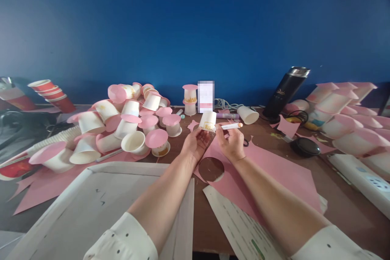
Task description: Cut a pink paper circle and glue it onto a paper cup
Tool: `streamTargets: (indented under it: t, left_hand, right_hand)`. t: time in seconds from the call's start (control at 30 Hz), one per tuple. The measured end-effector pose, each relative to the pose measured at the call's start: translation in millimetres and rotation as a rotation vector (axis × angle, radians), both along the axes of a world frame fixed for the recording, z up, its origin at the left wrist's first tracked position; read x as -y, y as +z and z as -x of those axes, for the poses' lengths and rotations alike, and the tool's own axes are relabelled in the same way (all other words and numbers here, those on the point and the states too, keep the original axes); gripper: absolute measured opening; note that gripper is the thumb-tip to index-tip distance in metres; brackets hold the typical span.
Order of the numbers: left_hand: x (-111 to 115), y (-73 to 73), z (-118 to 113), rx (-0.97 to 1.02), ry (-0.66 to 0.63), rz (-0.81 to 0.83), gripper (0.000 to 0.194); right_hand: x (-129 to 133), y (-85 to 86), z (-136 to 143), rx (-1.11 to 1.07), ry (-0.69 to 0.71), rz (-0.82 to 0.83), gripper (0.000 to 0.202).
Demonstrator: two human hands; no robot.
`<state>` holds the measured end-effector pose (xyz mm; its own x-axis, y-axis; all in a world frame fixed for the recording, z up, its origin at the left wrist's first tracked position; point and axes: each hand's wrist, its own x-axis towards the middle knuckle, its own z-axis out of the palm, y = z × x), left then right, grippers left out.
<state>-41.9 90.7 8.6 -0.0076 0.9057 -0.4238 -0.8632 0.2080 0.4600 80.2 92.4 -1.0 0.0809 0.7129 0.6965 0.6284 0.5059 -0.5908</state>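
Observation:
Near the middle of the desk, my left hand (196, 145) holds a small white paper cup (208, 121) with its fingers at the lower rim. The cup is tilted and has yellow marks on its side. My right hand (231, 142) grips a white marker (230, 126), whose left end is close to the cup. Under my right hand lies a pink paper sheet (280, 170) with a round hole cut near its left edge. Behind the cup stands a stack of two cups with pink discs (190, 98), next to a blurred upright panel (206, 95).
Many white cups with pink discs (157, 138) are heaped at the left, and more at the right. A black bottle (284, 91) leans near the wall. A grey-white tray (122, 199) lies front left, a power strip (362, 178) at the right.

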Motion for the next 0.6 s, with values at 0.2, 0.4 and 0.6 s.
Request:
streamTargets:
  t: [0.2,0.4,0.6]
  left_hand:
    - [-0.7,-2.3,-0.2,-0.011,-0.005,-0.007,0.013]
    - [-1.1,-0.9,-0.9,-0.010,-0.004,0.019,0.013]
    - [-1.1,-1.3,-1.3,-0.017,-0.002,0.014,0.011]
  right_hand:
    - [-0.6,-1.1,-0.3,0.013,-0.015,-0.003,0.025]
    - [-3.7,-2.7,-1.3,0.030,-0.047,-0.040,0.023]
    - [-5.1,-2.4,-2.5,0.052,-0.046,-0.095,0.020]
